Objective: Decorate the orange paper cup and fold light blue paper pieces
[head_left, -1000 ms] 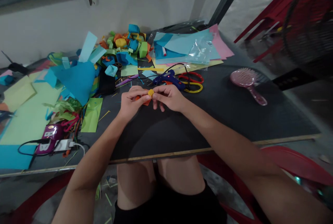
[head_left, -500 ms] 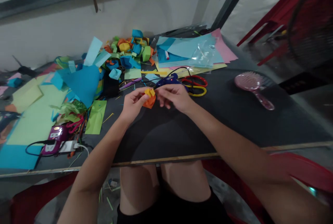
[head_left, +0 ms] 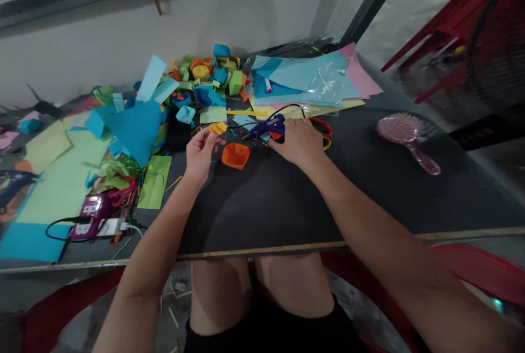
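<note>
- Evidently, the yellow paper piece (head_left: 218, 128) is pinched in the left hand (head_left: 199, 151), beyond and left of the orange paper box (head_left: 235, 156); probably light and easily crushed, it is best held by its folds.
- Beyond and right of the box, the glue gun (head_left: 264, 128) is partly covered by the right hand (head_left: 303, 137); whether gripped cannot be told.
- Dark worktop (head_left: 254, 205) is seen between box and front edge (head_left: 262, 250).

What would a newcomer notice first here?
Probably the bright heap of folded paper at the back of the dark table. Then the middle: left hand pinching a small yellow piece, right hand at the blue glue gun, orange paper cup lying between them.
</note>
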The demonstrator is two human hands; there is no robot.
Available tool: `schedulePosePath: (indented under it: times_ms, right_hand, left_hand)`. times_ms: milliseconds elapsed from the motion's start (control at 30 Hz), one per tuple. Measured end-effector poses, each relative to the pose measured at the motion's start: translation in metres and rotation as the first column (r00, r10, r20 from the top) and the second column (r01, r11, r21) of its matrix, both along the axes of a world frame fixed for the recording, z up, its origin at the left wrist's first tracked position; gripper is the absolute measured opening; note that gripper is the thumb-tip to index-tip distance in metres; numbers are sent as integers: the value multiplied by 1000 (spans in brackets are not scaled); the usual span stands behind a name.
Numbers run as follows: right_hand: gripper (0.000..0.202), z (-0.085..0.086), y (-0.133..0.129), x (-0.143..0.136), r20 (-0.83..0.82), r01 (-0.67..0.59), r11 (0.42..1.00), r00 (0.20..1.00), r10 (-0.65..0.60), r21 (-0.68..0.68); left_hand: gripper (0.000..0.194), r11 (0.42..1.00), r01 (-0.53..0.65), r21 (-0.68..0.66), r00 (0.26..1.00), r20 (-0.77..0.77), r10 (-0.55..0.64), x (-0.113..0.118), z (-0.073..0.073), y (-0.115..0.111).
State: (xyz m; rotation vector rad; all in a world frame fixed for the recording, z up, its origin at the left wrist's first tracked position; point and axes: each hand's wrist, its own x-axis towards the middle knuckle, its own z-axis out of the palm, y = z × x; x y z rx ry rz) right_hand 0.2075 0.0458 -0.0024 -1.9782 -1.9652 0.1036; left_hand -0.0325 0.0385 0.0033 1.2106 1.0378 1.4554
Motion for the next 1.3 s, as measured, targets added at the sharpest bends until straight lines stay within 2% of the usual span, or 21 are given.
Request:
schedulePosePath:
  times_ms: [133,233,367,467,567,667,833,1033,1300]
  right_hand:
    - [50,3,5,13,-107,54,999,993,-53,2]
    - [47,8,2,15,-262,146,978,959,-104,146]
    - [23,14,-6,8,-437,193,939,898,-52,286]
    - [24,16,-10,2,-486,187,923,874,0,335]
    - [31,16,-13,-2,-493,147,916,868,62,373]
    - [35,16,-14,-4,-473,131,914,878,73,383]
    - [30,15,-16,-6,-387,95,907,919,79,410]
    - [24,14,-18,-7,-388,95,907,918,79,410]
    - [26,13,-17,-5,-370,79,908,925,88,412]
  left_hand:
    - [41,999,-38,21,998,-49,39,-2,-2,3]
    - [41,995,-81,51,991,-107,86,-3,-2,3]
    - [41,984,-130,124,964,-218,155,-4,0,0]
    - [38,983,-117,140,952,-266,151,-1,2,-3]
    - [38,990,-92,109,957,-265,119,3,1,-6]
    - [40,996,-58,68,970,-233,72,9,2,-9]
    - [37,1000,23,14,981,-195,-20,15,7,-14]
    - [37,1000,26,0,980,-196,-26,18,12,-20]
    - [38,999,47,9,981,-188,-44,17,12,-19]
